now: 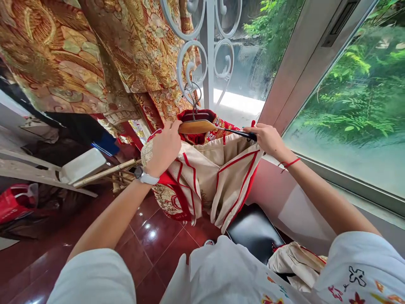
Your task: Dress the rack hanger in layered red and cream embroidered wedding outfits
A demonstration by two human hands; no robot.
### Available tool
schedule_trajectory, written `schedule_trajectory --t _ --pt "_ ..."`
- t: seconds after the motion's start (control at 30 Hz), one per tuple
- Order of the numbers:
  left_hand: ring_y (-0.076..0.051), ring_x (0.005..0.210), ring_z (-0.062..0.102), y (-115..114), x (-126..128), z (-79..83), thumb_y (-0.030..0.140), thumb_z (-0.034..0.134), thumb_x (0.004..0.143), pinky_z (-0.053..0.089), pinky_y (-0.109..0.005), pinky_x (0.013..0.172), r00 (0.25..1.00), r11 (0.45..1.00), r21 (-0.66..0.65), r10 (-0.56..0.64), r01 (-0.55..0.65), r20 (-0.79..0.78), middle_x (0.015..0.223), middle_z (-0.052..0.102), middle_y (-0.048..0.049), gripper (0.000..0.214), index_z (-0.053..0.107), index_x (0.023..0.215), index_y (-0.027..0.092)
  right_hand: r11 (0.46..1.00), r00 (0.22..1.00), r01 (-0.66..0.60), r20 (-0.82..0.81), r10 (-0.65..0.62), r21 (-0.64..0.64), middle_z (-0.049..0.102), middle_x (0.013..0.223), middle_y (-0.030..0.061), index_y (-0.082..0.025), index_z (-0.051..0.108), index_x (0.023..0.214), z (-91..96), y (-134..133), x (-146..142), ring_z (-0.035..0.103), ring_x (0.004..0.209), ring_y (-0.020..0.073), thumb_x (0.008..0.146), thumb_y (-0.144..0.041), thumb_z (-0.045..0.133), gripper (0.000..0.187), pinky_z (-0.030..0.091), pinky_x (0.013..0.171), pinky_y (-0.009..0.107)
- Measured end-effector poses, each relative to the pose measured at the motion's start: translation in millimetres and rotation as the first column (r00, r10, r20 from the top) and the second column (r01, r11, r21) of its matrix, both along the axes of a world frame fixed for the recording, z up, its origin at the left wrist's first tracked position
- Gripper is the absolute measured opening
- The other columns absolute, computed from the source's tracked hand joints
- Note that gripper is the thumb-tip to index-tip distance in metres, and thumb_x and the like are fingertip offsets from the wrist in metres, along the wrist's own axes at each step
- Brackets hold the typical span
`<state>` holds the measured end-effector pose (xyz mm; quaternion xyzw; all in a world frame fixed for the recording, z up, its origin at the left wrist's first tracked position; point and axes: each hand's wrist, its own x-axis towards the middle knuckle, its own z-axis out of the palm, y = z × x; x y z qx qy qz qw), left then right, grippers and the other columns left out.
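Overall, your working room is tightest at the top, where the wooden hanger (196,126) sits just below the white scrolled grille (207,55). On your left, gold embroidered garments (79,55) crowd close to the hand, and a bamboo pole (107,173) ends near your wrist. On your right, the window frame (291,71) and the wall below it bound your reach. The freest space lies between your body and the garment, above the tiled floor (152,245); a black seat (253,232) takes up its right side.

The cream garment (207,173) with red trim spreads between your hands, its waist edge along the hanger and its lower edges hanging down. A red and gold garment (221,124) shows directly behind it.

Your left hand (167,145) reaches up and inward, back of the hand uppermost, fingers curled around the hanger's left end. Your right hand (268,138) is at about the same height, wrist bent, fingers closed about the hanger's dark right end. Both arms extend forward; a watch (145,175) is on the left wrist, a red cord (290,164) on the right.
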<state>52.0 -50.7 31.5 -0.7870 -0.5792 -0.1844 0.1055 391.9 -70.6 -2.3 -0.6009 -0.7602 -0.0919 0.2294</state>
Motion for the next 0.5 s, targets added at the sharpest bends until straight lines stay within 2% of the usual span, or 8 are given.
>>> schedule_trajectory --t 0.1,0.17,0.2,0.27,0.33,0.4,0.5 --pt "-0.034 0.112 0.063 -13.2 -2.8 4.9 0.031 0.038 0.099 0.051 -0.042 0.088 0.999 1.0 0.007 -0.005 0.005 -0.032 0.141 0.055 -0.0189 0.053 0.041 0.151 0.021 0.999 0.999 0.036 0.012 -0.037 0.014 0.064 0.078 0.0098 -0.025 0.074 0.126 -2.1 1.3 -4.6 0.055 0.064 0.0207 0.084 -0.009 0.04 0.056 0.031 0.056 0.03" --pt "-0.039 0.122 0.057 -22.2 12.7 9.4 0.034 0.046 0.098 0.049 -0.048 0.096 0.999 0.996 0.082 -0.02 0.022 -0.025 0.143 0.053 -0.0201 0.057 0.038 0.153 0.021 0.999 0.999 0.047 0.008 -0.047 0.016 0.065 0.078 0.0099 -0.025 0.074 0.125 -2.2 1.7 -6.2 0.055 0.064 0.0208 0.084 -0.009 0.041 0.055 0.032 0.056 0.03" --pt "-0.04 0.127 0.053 -24.1 26.0 9.6 0.033 0.05 0.097 0.046 -0.051 0.101 0.996 0.988 0.124 -0.088 0.091 -0.033 0.144 0.052 -0.0199 0.06 0.037 0.154 0.021 0.999 0.999 0.05 0.002 -0.05 0.013 0.066 0.078 0.0099 -0.025 0.075 0.124 -2.3 2.0 -6.7 0.056 0.064 0.0208 0.084 -0.01 0.042 0.054 0.033 0.056 0.03" --pt "-0.039 0.133 0.047 -20.4 58.7 3.9 0.029 0.053 0.095 0.04 -0.054 0.11 0.937 0.924 0.157 -0.336 0.348 -0.101 0.145 0.053 -0.0177 0.061 0.038 0.153 0.021 0.999 0.999 0.048 -0.016 -0.048 0.002 0.068 0.08 0.01 -0.024 0.076 0.12 -2.9 2.5 -7.2 0.058 0.065 0.0208 0.083 -0.01 0.043 0.052 0.036 0.057 0.029" --pt "-0.034 0.132 0.048 -8.6 89.8 -8.9 0.023 0.051 0.095 0.036 -0.052 0.114 0.807 0.803 0.113 -0.564 0.585 -0.174 0.143 0.055 -0.0158 0.056 0.044 0.151 0.019 0.999 0.998 0.036 -0.06 -0.036 0.0 0.071 0.083 0.0104 -0.021 0.077 0.119 -3.6 3.4 -6.8 0.061 0.069 0.0214 0.083 -0.011 0.044 0.05 0.041 0.061 0.03" --pt "-0.031 0.129 0.051 5.4 109.9 -23.5 0.017 0.047 0.094 0.037 -0.05 0.114 0.733 0.733 0.083 -0.654 0.675 -0.187 0.14 0.057 -0.0163 0.052 0.05 0.146 0.016 0.999 0.99 0.034 -0.137 -0.034 -0.001 0.074 0.09 0.0108 -0.018 0.075 0.123 -2.0 4.9 -5.1 0.064 0.072 0.022 0.083 -0.011 0.045 0.051 0.046 0.067 0.031" --pt "-0.031 0.124 0.053 19.4 117.3 -37.4 0.011 0.045 0.092 0.041 -0.05 0.11 0.727 0.722 0.092 -0.671 0.686 -0.146 0.136 0.06 -0.0182 0.051 0.055 0.141 0.012 0.998 0.971 0.055 -0.234 -0.052 0.006 0.077 0.101 0.0115 -0.015 0.068 0.134 12.7 9.8 -1.6 0.065 0.075 0.0238 0.081 -0.014 0.049 0.056 0.051 0.072 0.035"
